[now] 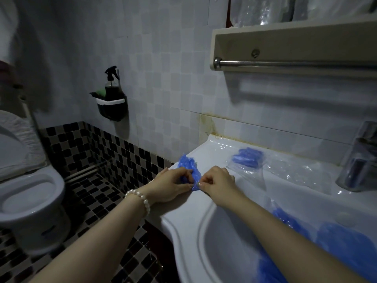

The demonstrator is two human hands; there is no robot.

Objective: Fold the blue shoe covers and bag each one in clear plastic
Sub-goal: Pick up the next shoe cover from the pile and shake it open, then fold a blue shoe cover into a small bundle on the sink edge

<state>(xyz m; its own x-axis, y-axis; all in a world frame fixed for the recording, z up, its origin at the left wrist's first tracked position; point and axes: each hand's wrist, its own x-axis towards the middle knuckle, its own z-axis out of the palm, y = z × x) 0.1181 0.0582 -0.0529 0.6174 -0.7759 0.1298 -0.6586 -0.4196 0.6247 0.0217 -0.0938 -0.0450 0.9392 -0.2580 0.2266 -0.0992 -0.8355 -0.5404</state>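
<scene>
The left hand [173, 186], a pearl bracelet [140, 198] at its wrist, has its fingers curled and pinches the crumpled blue plastic shoe cover [188, 167] at its near end. The right hand [217, 183] meets it there, fingertips drawn together and pinching the same near end of the cover (whether a bit of clear film is caught there too I cannot tell). The shoe cover lies on the flat left corner of the white ceramic washbasin [212, 152], its far end reaching the basin's left edge, beyond which the surface drops to the black-and-white tiled floor [106, 193].

Further back on the ledge a second folded blue shoe cover [247, 158] sits inside crinkled clear plastic bags [295, 172], well apart from the hands, with bare ledge between. To the right stands a chrome tap [359, 158], cut off by the frame. The bowl opens under the right forearm, and a loose heap of blue shoe covers [342, 246] lies at its right, partly hidden by that arm and cut by the frame.

Left of the basin stands a white toilet [30, 190]. On the tiled wall hangs a black holder with a dark spray bottle [111, 92]. Overhead, a cream shelf with a steel towel rail [295, 63] juts out; what it holds is blurred.
</scene>
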